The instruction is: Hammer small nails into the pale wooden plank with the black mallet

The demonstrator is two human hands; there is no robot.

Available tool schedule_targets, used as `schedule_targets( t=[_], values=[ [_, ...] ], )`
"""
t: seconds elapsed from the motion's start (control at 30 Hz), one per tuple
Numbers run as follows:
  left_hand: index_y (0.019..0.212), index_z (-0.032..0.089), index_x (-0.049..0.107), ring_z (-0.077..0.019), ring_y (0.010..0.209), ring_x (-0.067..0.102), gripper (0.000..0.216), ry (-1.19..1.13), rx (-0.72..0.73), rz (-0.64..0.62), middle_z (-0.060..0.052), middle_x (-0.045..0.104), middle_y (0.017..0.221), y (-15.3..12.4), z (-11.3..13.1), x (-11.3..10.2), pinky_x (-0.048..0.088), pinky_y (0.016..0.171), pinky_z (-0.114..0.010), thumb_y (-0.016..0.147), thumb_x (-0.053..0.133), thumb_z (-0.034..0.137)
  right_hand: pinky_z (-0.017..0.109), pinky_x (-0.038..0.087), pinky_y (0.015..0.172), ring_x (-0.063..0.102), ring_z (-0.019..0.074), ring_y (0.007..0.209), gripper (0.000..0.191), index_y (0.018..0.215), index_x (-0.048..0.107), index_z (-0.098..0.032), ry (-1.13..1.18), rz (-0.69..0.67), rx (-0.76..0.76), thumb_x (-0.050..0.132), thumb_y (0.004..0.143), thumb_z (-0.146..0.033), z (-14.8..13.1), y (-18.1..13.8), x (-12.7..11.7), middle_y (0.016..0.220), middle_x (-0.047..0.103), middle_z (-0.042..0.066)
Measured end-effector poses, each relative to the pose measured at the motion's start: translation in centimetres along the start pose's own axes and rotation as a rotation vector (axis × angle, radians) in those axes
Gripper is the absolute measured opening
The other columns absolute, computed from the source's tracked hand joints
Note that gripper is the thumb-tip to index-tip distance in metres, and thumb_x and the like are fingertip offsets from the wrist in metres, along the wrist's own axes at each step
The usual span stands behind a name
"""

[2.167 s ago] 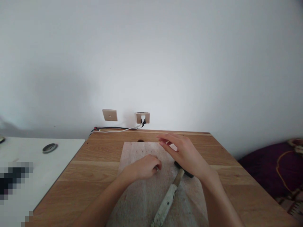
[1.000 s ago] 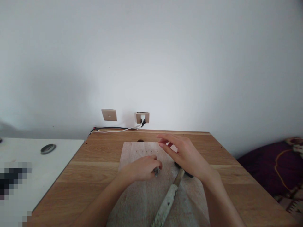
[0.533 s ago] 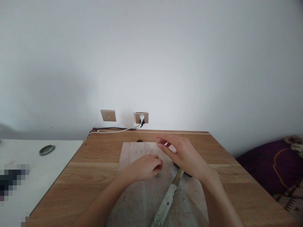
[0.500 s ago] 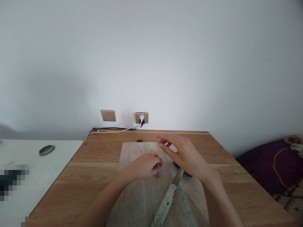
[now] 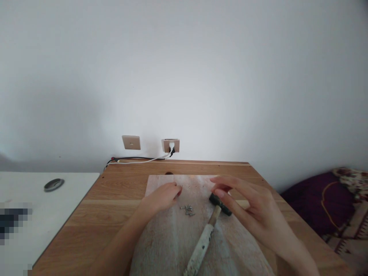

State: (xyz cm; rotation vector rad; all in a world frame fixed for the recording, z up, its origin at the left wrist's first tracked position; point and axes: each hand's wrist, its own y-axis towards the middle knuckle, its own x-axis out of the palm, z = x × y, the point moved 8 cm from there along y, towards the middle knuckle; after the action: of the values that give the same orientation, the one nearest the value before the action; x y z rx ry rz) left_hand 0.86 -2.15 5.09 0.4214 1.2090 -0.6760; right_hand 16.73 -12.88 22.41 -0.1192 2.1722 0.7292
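My left hand (image 5: 164, 196) rests over the upper left of a pale wooden board (image 5: 156, 245). Its fingers are curled closed, and whatever they may hold is hidden. Just right of it lies a small pile of several silvery screws or nails (image 5: 188, 209). My right hand (image 5: 255, 209) hovers at the board's right side, thumb and fingers apart, with nothing visible between them. Below its fingertips lies a hammer (image 5: 201, 245), its dark head partly covered by the hand and its worn, whitish handle slanting towards me. A row of tiny dark marks runs across the board's far part.
The board lies on a wooden table (image 5: 100, 218) against a white wall. Cables (image 5: 138, 162) run along the back edge to a socket (image 5: 175, 145). On the left, a white surface (image 5: 71, 184) bears a grey oval dish (image 5: 54, 184). Purple fabric (image 5: 310, 203) is at right.
My left hand has moved left and away from the pile, which is now uncovered. My right hand has shifted right and nearer to me, its fingers spreading, so more of the hammer head shows.
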Motion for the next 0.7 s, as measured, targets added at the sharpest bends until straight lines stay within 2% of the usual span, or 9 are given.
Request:
schedule_targets(
  t=[0.1, 0.13, 0.27, 0.33, 0.43, 0.5, 0.57, 0.6, 0.7],
  values=[
    [0.096, 0.017, 0.068, -0.0257, 0.093, 0.066, 0.025, 0.02, 0.008, 0.035, -0.011, 0.069, 0.097, 0.0, 0.6, -0.3, 0.049, 0.082, -0.033, 0.086, 0.048, 0.008, 0.023, 0.047, 0.061, 0.065, 0.0144, 0.061, 0.034, 0.125, 0.065, -0.024, -0.029, -0.242, 0.236, 0.046, 0.103, -0.042, 4.2, -3.1, 4.4, 0.069, 0.069, -0.002],
    [0.097, 0.016, 0.069, -0.0258, 0.094, 0.067, 0.026, 0.01, 0.02, 0.058, -0.011, 0.069, 0.099, 0.1, 0.9, -0.4, 0.049, 0.083, -0.034, 0.087, 0.046, 0.008, 0.025, 0.046, 0.061, 0.065, 0.0158, 0.06, 0.038, 0.126, 0.066, -0.023, -0.038, -0.303, 0.299, 0.044, 0.103, -0.045, 5.5, -4.6, 6.0, 0.067, 0.068, -0.002],
    [0.103, 0.019, 0.069, -0.0223, 0.097, 0.066, 0.026, -0.155, 0.152, 0.197, -0.008, 0.07, 0.105, 1.4, 3.0, -0.8, 0.048, 0.087, -0.032, 0.089, 0.049, 0.01, 0.028, 0.045, 0.064, 0.07, 0.0223, 0.072, 0.046, 0.131, 0.062, -0.022, 0.005, -0.41, 0.454, 0.039, 0.102, -0.048, 8.6, -9.6, 11.5, 0.073, 0.072, 0.003],
    [0.101, 0.02, 0.07, -0.0197, 0.094, 0.066, 0.022, -0.291, 0.213, 0.254, -0.005, 0.071, 0.101, 2.8, 4.0, -0.8, 0.048, 0.087, -0.029, 0.09, 0.052, 0.013, 0.028, 0.04, 0.058, 0.068, 0.0217, 0.064, 0.045, 0.119, 0.065, -0.02, 0.056, -0.394, 0.534, 0.036, 0.102, -0.049, 9.2, -11.0, 12.9, 0.065, 0.068, 0.002],
    [0.096, 0.019, 0.07, -0.0175, 0.089, 0.066, 0.014, -0.474, 0.222, 0.312, -0.004, 0.073, 0.095, 5.8, 4.4, -0.3, 0.049, 0.086, -0.028, 0.091, 0.057, 0.017, 0.027, 0.034, 0.051, 0.057, 0.0173, 0.048, 0.043, 0.09, 0.062, -0.021, 0.181, -0.273, 0.637, 0.036, 0.099, -0.054, 9.6, -11.5, 13.3, 0.051, 0.055, -0.003],
    [0.094, 0.018, 0.07, -0.0174, 0.088, 0.067, 0.012, -0.54, 0.187, 0.336, -0.005, 0.074, 0.094, 8.1, 4.3, 0.2, 0.05, 0.087, -0.029, 0.09, 0.059, 0.017, 0.026, 0.036, 0.051, 0.056, 0.0155, 0.05, 0.038, 0.084, 0.056, -0.022, 0.37, -0.131, 0.715, 0.046, 0.094, -0.058, 10.0, -11.9, 12.8, 0.054, 0.059, -0.002],
    [0.093, 0.017, 0.07, -0.0175, 0.087, 0.067, 0.012, -0.565, 0.159, 0.34, -0.005, 0.075, 0.092, 10.3, 4.4, 0.8, 0.052, 0.085, -0.029, 0.088, 0.06, 0.015, 0.024, 0.041, 0.05, 0.059, 0.0149, 0.056, 0.035, 0.098, 0.054, -0.024, 0.688, 0.048, 0.831, 0.059, 0.087, -0.057, 10.8, -12.9, 12.2, 0.07, 0.069, 0.0],
    [0.093, 0.016, 0.07, -0.0173, 0.086, 0.068, 0.012, -0.568, 0.157, 0.335, -0.005, 0.075, 0.092, 11.2, 4.6, 1.0, 0.052, 0.084, -0.029, 0.087, 0.06, 0.014, 0.023, 0.041, 0.046, 0.058, 0.0136, 0.055, 0.043, 0.11, 0.051, -0.025, 0.857, 0.132, 0.894, 0.065, 0.082, -0.054, 11.2, -13.6, 12.1, 0.081, 0.072, 0.001],
    [0.091, 0.017, 0.071, -0.0165, 0.084, 0.068, 0.014, -0.567, 0.18, 0.306, -0.004, 0.076, 0.09, 13.0, 5.3, 1.6, 0.053, 0.082, -0.028, 0.084, 0.061, 0.01, 0.017, 0.029, 0.032, 0.043, 0.0055, 0.04, 0.082, 0.141, 0.032, -0.032, 1.145, 0.302, 1.021, 0.076, 0.074, -0.048, 12.0, -15.9, 11.6, 0.1, 0.071, 0.003]
  ],
)
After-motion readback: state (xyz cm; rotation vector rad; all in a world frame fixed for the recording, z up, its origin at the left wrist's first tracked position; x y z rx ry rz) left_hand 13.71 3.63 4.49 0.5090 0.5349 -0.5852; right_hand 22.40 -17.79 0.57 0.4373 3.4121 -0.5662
